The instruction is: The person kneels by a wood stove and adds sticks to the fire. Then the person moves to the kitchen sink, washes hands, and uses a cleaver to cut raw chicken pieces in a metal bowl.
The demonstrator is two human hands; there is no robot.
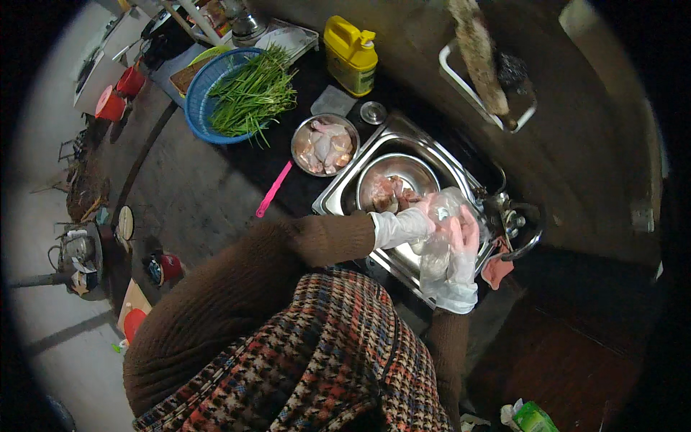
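Observation:
A clear plastic bag (435, 259) is between my two gloved hands, over the right part of a stainless steel sink (402, 262). My left hand (418, 220) grips its upper left side. Raised fingers of my right hand (463, 237) hold the bag on the other side. Both hands wear pale gloves, pinkish at the fingers. Beyond my left hand, a steel bowl (372, 168) in the sink holds raw meat pieces (391, 191). Another steel bowl (297, 156) with raw chicken pieces (324, 146) stands on the dark counter left of the sink. The bag's contents cannot be made out.
A pink-handled tool (274, 189) lies beside the chicken bowl. Farther back stand a blue plastic basket (197, 116) with green leafy stalks (251, 97) and a yellow jug (351, 56). The faucet (513, 221) and a pink cloth (496, 267) are right of the sink.

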